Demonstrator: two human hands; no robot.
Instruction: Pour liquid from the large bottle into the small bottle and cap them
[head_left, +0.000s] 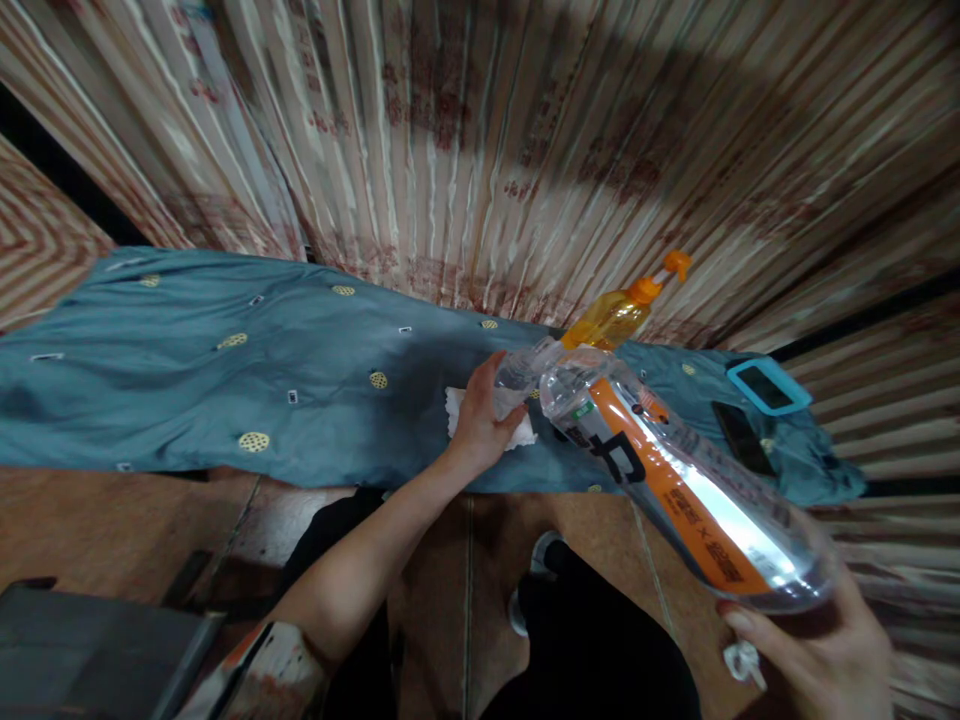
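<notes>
While a blue embroidered cloth (225, 390) covers the bench, the right hand (817, 650) grips a large clear bottle (675, 480) tipped neck-first into a small clear bottle (517, 375) clasped by the left hand (484, 420) — pouring appears underway, unfinished — white tissue (457, 405) beneath.

Dim warm light, motion blur, strong fisheye bending at edges.

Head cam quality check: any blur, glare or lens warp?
Head view: strong wide-angle warp, the corrugated wall fans out and smears at the top; glare streak along the large bottle in the right hand; left hand fairly sharp; dim, warm light, dark corners.
</notes>
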